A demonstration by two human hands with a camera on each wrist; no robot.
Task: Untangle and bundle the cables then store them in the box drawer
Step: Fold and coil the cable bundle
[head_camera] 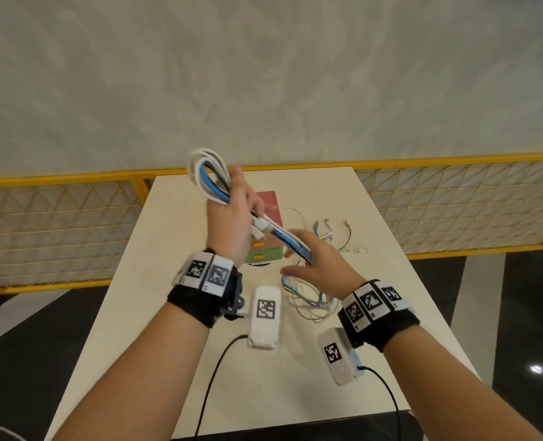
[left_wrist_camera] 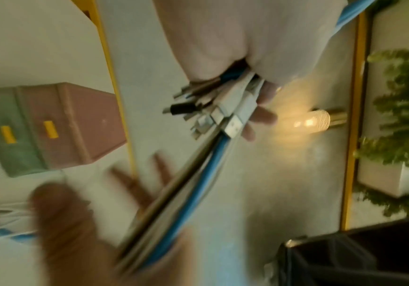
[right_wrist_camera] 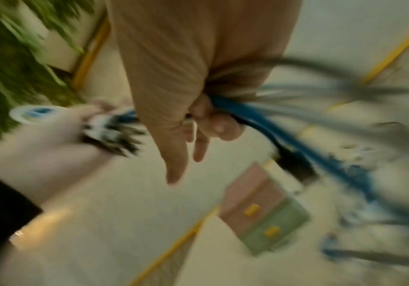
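My left hand point(head_camera: 235, 214) is raised above the table and grips a looped bundle of white and blue cables point(head_camera: 209, 173). Their plugs point(left_wrist_camera: 222, 116) stick out below its fist. The strands run down to my right hand point(head_camera: 314, 259), where a curled finger point(right_wrist_camera: 213, 116) holds the blue cable point(right_wrist_camera: 259, 116) while other fingers stay straight. The rest of these cables lies in a loose heap point(head_camera: 308, 300) on the white table point(head_camera: 174, 313). The pink and green drawer box point(head_camera: 270, 249) with yellow handles stands behind the hands, both drawers closed.
A few short cables point(head_camera: 333, 233) lie to the right of the box. Two white marker-tagged devices point(head_camera: 264, 316) point(head_camera: 337, 354) with black leads sit near the front. A yellow mesh fence point(head_camera: 57, 224) runs behind the table. A green plant point(left_wrist_camera: 401, 116) shows in the wrist views.
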